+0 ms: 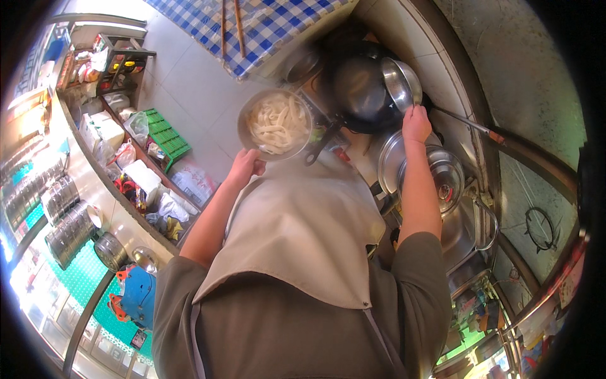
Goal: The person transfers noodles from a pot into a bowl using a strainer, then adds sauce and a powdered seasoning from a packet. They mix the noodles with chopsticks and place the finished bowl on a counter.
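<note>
My left hand (248, 166) grips the near rim of a round metal bowl (242, 124) full of wide, pale noodles (279, 124). To its right, a dark wok (360, 90) sits at the corner, its inside hazy. A dark handle (324, 143) with a hole at its end points from the wok towards me. My right hand (417, 124) holds a shiny metal bowl (401, 80) by its near edge, tilted over the wok's right side. What that bowl contains cannot be seen. Below my right forearm lie metal lids (445, 175), partly covered by the arm.
A table with a blue checked cloth (199, 21) bears two wooden chopsticks (239, 28). A long-handled tool (473, 124) sticks out right of the wok. Left on the floor are a green crate (163, 135) and bagged goods. A tiled wall (428, 40) bounds the wok's right.
</note>
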Demonstrator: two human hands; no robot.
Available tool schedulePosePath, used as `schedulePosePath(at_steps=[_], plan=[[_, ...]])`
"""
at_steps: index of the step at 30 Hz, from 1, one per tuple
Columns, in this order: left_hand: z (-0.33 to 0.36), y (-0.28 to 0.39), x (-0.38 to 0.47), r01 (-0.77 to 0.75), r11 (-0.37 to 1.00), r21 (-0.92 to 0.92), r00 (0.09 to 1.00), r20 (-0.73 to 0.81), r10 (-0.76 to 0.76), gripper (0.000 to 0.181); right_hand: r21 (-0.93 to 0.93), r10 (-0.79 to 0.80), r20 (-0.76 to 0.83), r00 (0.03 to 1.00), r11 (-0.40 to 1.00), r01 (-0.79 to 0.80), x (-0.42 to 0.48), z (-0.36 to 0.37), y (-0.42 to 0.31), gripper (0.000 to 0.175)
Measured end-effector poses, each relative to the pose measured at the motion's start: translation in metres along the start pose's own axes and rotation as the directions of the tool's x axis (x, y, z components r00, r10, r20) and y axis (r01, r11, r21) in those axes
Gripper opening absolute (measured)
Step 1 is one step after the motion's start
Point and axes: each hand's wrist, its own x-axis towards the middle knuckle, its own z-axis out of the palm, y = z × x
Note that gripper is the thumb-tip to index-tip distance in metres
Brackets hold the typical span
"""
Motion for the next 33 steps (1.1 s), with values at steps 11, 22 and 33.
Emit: schedulePosePath(at_steps=[11,22,33], plan=[[-0.006,-0.005,0.0,-0.019,0.999,-0.028,0.999,-0.037,0.018,0.02,0.19,0.066,0.121,0.99,0.978,-0.089,-0.038,0.022,0.0,0.032],[-0.016,-0.01,0.012,-0.006,1.0,-0.017,1.0,-0.023,0.006,0.017,0.521,0.203,0.479,0.854,0.717,-0.462,-0.049,0.027,-0.038,0.035],[-0.017,-0.01,0.015,-0.002,1.0,-0.026,1.0,-0.01,0.002,0.018,0.567,0.303,0.395,0.867,0.663,-0.489,-0.032,0.041,-0.086,0.033]])
